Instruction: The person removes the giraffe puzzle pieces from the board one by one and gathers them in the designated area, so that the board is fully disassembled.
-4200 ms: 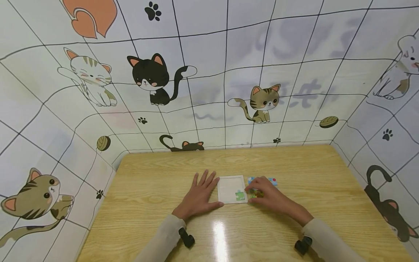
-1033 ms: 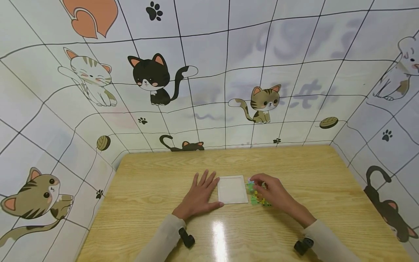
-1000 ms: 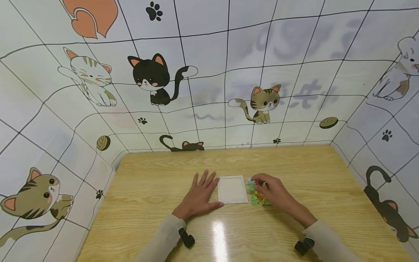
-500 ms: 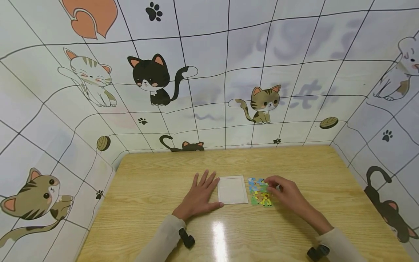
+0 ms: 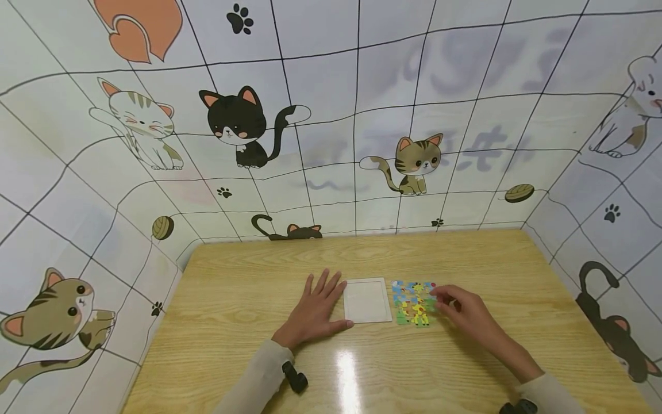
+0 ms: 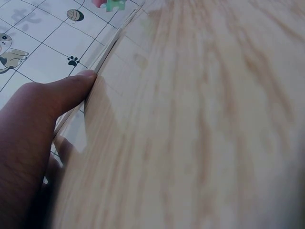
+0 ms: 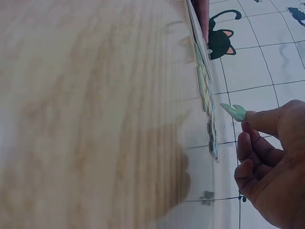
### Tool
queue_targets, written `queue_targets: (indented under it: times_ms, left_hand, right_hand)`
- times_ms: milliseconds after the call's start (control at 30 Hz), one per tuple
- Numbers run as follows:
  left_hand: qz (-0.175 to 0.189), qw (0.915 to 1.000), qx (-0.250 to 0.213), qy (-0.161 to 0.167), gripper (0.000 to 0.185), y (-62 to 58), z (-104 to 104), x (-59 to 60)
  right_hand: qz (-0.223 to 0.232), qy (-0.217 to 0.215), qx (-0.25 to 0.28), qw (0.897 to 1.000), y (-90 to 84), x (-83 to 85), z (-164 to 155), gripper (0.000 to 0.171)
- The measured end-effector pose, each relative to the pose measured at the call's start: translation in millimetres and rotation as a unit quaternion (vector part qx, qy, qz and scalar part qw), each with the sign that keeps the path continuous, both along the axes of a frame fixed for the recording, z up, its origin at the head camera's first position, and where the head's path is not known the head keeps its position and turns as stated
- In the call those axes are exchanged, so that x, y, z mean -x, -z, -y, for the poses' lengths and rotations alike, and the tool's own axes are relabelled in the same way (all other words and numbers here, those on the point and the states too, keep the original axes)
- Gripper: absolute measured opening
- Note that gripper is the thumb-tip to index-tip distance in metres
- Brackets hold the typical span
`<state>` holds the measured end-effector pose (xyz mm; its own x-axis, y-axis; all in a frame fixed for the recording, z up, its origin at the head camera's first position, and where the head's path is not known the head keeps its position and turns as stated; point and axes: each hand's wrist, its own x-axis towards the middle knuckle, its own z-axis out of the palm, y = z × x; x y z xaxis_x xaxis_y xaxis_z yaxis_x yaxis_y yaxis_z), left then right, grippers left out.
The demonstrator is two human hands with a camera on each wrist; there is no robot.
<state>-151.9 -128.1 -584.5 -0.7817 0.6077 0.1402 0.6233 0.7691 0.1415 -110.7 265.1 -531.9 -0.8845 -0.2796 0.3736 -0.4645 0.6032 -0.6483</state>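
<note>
My left hand (image 5: 312,313) lies spread flat on the table, fingertips and thumb touching the left side of a white square puzzle tray (image 5: 366,300). In the left wrist view its thumb meets the tray's edge. Right of the tray is a block of jigsaw pieces (image 5: 410,302) with blue, green and yellow giraffe print. My right hand (image 5: 468,313) is at the block's right edge. Between thumb and forefinger it pinches a green puzzle piece (image 7: 235,112), seen raised above the others in the right wrist view. The tray's inside shows bare white.
The wooden table (image 5: 248,264) reaches back to a wall printed with cats and grid lines (image 5: 331,144). Side walls (image 5: 67,230) stand at left and right. A bright light reflection lies on the table in front of the tray.
The green piece seen in the tray earliest is out of it. My right hand has moved right across the block, uncovering the giraffe print, and pinches a green piece. The left hand stays put.
</note>
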Motion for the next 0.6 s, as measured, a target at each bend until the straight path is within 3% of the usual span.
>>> queue_targets:
  times_ms: [600]
  left_hand:
    - [-0.001,1.0000,-0.004,-0.001,0.100,0.1,0,0.1]
  right_hand:
    - [0.022,-0.001,-0.003,1.000,10.1,-12.8,-15,0.028]
